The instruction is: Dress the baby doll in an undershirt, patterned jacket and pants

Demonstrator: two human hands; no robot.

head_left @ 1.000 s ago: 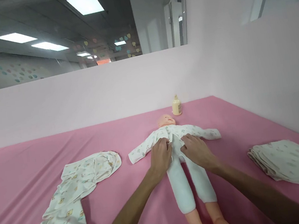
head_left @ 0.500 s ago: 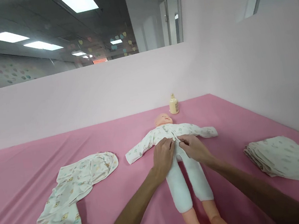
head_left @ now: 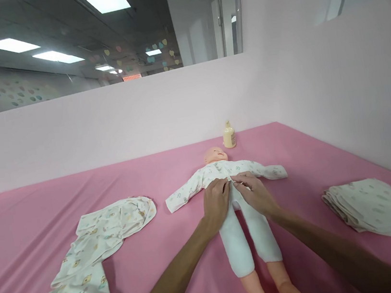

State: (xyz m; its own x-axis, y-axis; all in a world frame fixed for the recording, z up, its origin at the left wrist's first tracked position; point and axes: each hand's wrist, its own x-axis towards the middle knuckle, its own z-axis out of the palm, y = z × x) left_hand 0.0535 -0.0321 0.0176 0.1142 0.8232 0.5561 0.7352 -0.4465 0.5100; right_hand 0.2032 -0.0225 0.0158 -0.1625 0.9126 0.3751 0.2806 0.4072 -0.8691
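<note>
Both hands have crept slightly up the doll (head_left: 240, 218). Left hand (head_left: 216, 200) and right hand (head_left: 255, 192) pinch its printed top (head_left: 221, 171) at the waist, fingertips nearly meeting. The bottle (head_left: 229, 138) label is unreadable.

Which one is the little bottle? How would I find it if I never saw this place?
Start at the big pink table and find the baby doll lying on it, where the left hand and right hand rest. Look just past the doll's head, by the pale wall. The bottle stands there upright, small and cream-yellow, the only hard thing among soft cloths.
</note>
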